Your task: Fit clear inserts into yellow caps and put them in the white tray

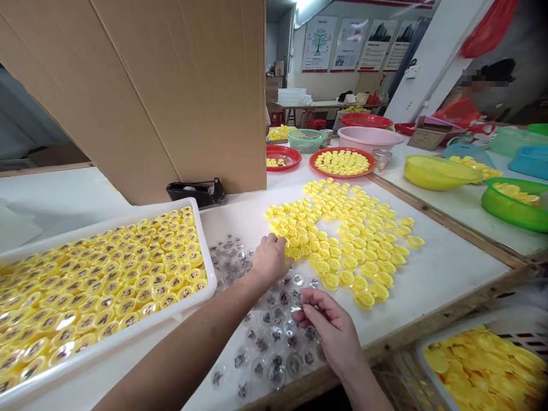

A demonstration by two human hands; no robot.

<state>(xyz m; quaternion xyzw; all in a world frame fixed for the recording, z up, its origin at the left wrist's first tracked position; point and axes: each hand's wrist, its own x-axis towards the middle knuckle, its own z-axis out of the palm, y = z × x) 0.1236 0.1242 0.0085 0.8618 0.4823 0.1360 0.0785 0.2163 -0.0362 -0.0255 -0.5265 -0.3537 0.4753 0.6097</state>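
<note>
Bare forearms (192,337) cross a white table (445,268) beside a tray (208,260) of picture-topped cups (126,291), left hand (270,260) bent down against loose yellow cups (350,262), right hand (331,325) half-curled above clear discs (276,332), any pinch impossible to tell.

Wkshop – bench (449,265), yellow pcs (330,281), full tray (206,251)

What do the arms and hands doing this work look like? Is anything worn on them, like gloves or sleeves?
They are a person's bare hands, with no gloves visible. The left hand and left forearm show no sleeve, watch or bracelet. The right hand and the visible part of the right forearm look equally plain. No cables or markings show.
</note>
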